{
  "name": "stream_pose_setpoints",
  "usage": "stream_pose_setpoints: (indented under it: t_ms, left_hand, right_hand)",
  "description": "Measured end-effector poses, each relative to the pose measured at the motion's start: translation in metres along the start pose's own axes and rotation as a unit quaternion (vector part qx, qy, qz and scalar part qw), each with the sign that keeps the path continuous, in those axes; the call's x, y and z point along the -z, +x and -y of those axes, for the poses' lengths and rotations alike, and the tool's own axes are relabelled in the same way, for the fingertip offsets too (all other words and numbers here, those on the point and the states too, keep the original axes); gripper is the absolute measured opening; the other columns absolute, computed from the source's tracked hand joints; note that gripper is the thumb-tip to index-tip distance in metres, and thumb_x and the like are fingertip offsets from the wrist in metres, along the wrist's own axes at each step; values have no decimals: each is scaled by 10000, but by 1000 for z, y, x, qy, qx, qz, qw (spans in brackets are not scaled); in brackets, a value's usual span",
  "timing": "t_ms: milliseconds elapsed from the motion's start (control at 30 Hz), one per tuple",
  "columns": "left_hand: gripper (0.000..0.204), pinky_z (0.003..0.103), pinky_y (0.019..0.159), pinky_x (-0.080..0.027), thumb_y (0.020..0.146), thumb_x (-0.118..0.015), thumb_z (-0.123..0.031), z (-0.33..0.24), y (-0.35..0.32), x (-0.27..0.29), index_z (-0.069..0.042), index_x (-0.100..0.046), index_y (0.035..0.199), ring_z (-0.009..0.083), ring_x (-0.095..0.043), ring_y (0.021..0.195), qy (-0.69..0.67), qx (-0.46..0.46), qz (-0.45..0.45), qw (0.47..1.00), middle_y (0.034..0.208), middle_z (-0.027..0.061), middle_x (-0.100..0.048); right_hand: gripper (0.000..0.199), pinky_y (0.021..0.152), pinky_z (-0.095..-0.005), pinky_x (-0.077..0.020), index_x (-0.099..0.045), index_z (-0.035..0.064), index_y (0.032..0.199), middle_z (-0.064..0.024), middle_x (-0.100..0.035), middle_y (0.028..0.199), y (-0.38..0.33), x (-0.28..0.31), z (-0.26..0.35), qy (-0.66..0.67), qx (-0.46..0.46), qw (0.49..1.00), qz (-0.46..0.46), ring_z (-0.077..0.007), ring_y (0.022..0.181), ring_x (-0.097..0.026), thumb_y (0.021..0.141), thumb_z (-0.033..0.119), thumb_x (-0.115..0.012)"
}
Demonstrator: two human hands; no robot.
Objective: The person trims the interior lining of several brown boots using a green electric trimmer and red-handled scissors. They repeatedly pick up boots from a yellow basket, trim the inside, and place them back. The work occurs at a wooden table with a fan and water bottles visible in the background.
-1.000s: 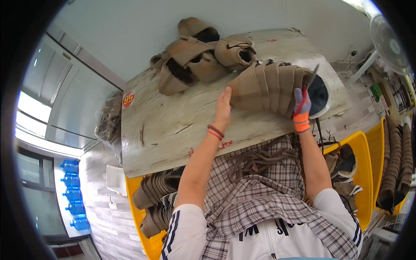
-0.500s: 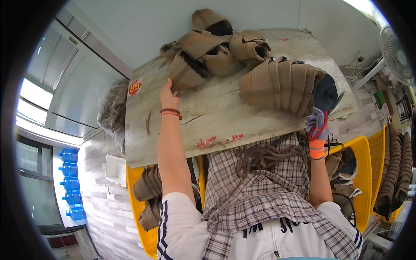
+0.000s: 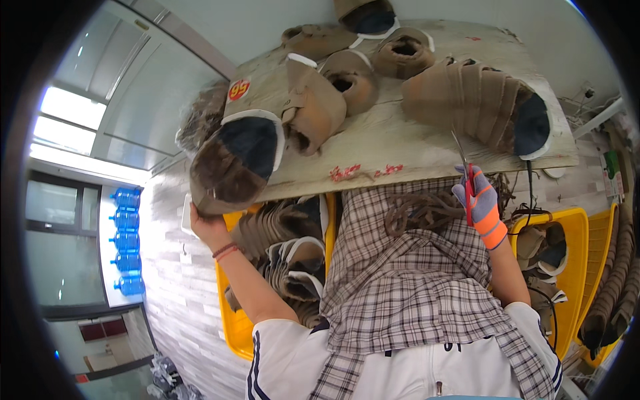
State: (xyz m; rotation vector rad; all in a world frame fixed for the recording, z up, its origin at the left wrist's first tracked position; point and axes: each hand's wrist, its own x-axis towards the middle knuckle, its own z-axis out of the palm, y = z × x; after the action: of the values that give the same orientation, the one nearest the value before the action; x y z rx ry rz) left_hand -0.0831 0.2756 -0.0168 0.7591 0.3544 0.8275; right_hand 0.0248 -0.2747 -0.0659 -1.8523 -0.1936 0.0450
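Note:
My bare left hand (image 3: 209, 229) grips the lower end of a tan shoe upper (image 3: 227, 167) with a dark furry lining and white rim, held over the table's near left edge. My right hand (image 3: 481, 203), in a purple and orange glove, is closed round red-handled scissors (image 3: 460, 148), blades pointing away from me. Beside the held upper, another tan upper (image 3: 317, 110) lies on the table, with several more behind it. Beyond the scissors, a nested row of tan uppers (image 3: 453, 100) lies on its side.
The worn wooden table (image 3: 373, 143) has a round red sticker (image 3: 239, 89). Below it, a yellow crate (image 3: 237, 333) on the left and another yellow crate (image 3: 579, 267) on the right hold more uppers. Brown straps (image 3: 420, 212) lie on my checked apron. Blue water bottles (image 3: 127, 240) line the left wall.
My left hand has drawn a shoe upper off the table's middle toward me and left, its lining now showing. My right hand with the scissors has moved left, away from the nested row. The view has shifted.

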Motion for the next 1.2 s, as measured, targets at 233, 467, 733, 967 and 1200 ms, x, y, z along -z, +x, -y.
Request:
stream_pose_setpoints:
  t_ms: [233, 467, 733, 967, 1200]
  left_hand:
    - [450, 462, 1071, -292, 939, -370, -206, -26, -103, 21, 81, -381, 1285, 382, -417, 1202, 9, 38, -97, 994, 1295, 278, -406]
    - [448, 470, 1024, -337, 944, -379, -239, -15, -176, 15, 68, -401, 1269, 379, -457, 1156, 16, 147, -81, 986, 1248, 259, -450]
    - [412, 471, 1055, -293, 914, -454, -213, 50, -190, 15, 54, -473, 1227, 363, -475, 1154, -48, 275, 31, 960, 1176, 210, -547]
    - [414, 434, 1048, -299, 933, -409, -198, 71, -207, -3, 31, -427, 1277, 305, -439, 1211, -81, 341, 83, 933, 1304, 152, -477]
    - [382, 456, 1007, -332, 945, -426, -251, 81, -213, 2, 7, -499, 1217, 348, -460, 1182, -3, 311, 8, 950, 1184, 172, -552]
  right_hand:
    - [322, 606, -220, -418, -511, -1, 994, -14, -444, 709, -4, -28, 41, -67, 60, 992, 89, -96, 640, -387, 746, 45, -710]
    - [373, 578, -297, -428, -506, 32, 926, -77, -507, 737, -14, -39, 87, -136, 218, 954, 156, -218, 621, -491, 646, 76, -748]
    - [261, 687, -364, -448, -609, 97, 840, -89, -594, 803, -8, -75, 122, -326, 327, 843, 274, -271, 777, -571, 659, 257, -706]
    - [180, 599, -324, -441, -640, 123, 768, -40, -612, 738, -16, -111, 114, -480, 353, 752, 281, -209, 720, -598, 692, 285, -654]
    - [148, 607, -319, -447, -631, 98, 755, -48, -595, 729, -23, -129, 110, -521, 372, 707, 300, -214, 714, -593, 699, 235, -631]
